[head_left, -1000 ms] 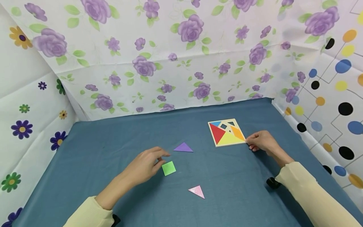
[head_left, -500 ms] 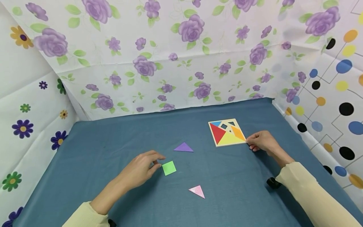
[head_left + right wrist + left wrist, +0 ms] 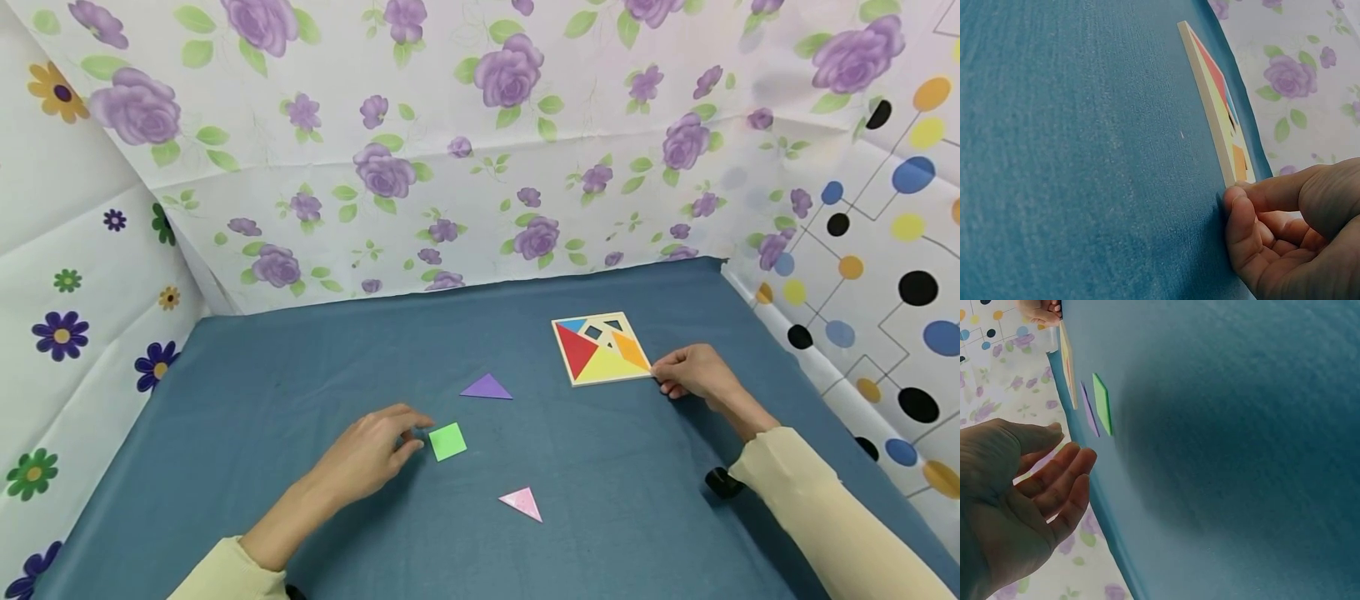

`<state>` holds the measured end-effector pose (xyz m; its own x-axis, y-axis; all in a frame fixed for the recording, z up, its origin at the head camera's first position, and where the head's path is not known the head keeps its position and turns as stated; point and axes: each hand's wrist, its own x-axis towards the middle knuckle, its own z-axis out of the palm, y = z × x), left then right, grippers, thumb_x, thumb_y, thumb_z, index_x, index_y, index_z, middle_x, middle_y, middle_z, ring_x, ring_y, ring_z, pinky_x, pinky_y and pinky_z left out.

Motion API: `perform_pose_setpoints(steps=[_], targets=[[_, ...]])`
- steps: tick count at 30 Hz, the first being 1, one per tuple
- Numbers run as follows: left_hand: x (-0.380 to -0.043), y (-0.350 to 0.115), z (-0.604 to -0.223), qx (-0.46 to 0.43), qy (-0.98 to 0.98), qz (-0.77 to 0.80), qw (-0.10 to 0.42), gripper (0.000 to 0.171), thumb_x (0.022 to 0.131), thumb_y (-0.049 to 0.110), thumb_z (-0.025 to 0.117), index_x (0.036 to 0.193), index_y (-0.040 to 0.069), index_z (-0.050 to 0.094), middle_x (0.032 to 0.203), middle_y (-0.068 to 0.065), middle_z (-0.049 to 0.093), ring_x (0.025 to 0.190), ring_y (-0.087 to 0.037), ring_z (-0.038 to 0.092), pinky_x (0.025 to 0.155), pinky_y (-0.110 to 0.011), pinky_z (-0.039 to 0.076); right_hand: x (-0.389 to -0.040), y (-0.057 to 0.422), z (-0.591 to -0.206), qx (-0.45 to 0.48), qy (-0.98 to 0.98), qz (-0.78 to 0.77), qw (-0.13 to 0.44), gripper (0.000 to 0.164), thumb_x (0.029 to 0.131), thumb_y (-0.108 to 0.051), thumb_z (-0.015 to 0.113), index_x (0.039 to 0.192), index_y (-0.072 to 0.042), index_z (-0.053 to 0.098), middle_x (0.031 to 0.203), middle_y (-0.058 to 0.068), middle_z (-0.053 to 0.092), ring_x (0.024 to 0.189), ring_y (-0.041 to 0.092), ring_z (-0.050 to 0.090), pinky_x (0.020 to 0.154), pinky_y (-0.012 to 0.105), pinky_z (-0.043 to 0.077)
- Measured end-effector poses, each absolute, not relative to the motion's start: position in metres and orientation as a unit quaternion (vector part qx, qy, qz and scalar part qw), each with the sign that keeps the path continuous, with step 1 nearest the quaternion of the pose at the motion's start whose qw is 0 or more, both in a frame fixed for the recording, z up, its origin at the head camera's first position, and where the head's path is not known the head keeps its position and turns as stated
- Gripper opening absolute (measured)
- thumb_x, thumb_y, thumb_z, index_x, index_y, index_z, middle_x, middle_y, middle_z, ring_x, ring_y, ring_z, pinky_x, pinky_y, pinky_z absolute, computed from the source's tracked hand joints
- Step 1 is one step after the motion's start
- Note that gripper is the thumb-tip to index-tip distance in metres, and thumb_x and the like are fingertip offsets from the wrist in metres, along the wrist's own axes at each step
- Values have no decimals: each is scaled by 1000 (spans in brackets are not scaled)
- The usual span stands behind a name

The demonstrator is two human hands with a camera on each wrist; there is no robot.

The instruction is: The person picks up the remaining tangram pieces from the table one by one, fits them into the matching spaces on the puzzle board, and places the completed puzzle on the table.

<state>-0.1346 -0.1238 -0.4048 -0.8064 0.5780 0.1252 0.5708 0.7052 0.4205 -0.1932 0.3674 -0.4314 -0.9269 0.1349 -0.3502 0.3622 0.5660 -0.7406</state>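
Observation:
My left hand [image 3: 369, 452] hovers just left of a green square tile [image 3: 447, 442], its fingers loosely bent and nothing between them. In the left wrist view the thumb and fingertips stand apart, with the green tile beyond them. A purple triangle tile [image 3: 487, 387] lies behind the green one, and a pink triangle tile [image 3: 523, 503] lies nearer the front. At the right, my right hand [image 3: 699, 372] pinches the near right corner of a wooden tangram board [image 3: 613, 381] between thumb and finger. Red, yellow, orange and blue pieces sit in the board; several cutouts show dark cloth.
A blue-grey cloth [image 3: 360, 358] covers the table. Behind it hangs a white sheet with purple flowers [image 3: 382, 171]. Patterned sheets also line the left and right sides, the right one with coloured dots [image 3: 917, 287]. A dark band [image 3: 723, 483] shows at the right sleeve.
My left hand has drawn back a little to the left and toward me, away from the green tile. The right hand keeps its pinch on the board; the tiles lie as before.

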Motion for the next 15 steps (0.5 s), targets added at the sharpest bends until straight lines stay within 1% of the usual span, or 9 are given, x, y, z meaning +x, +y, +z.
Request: perform_pose_setpoints(steps=[4, 8, 11, 15], targets=[[-134, -120, -408, 291, 932, 215, 15, 28, 92, 7, 79, 119, 9, 75, 110, -1, 71, 82, -7, 63, 73, -36, 54, -193, 368, -432, 141, 876, -443, 126, 28, 102, -12, 67, 117, 12, 70, 75, 4, 68, 64, 13, 64, 62, 28, 58], [-133, -114, -408, 255, 943, 215, 17, 28, 90, 7, 80, 117, 10, 76, 112, -2, 70, 83, -10, 64, 73, -37, 54, -193, 368, -433, 140, 878, -441, 124, 29, 102, -13, 67, 117, 11, 71, 75, 4, 68, 65, 14, 64, 62, 28, 58], [-133, -110, -409, 231, 946, 226, 12, 28, 88, 7, 82, 115, 8, 76, 111, -4, 71, 82, -11, 65, 72, -37, 54, -193, 368, -434, 138, 878, -442, 122, 29, 101, -14, 67, 117, 11, 71, 75, 5, 68, 65, 14, 64, 62, 28, 58], [-133, -105, -413, 212, 946, 246, 7, 28, 85, 6, 85, 112, 4, 77, 105, -7, 71, 78, -11, 65, 70, -35, 55, -193, 369, -434, 136, 878, -443, 120, 29, 101, -13, 67, 117, 11, 71, 75, 5, 69, 65, 14, 64, 62, 28, 58]])
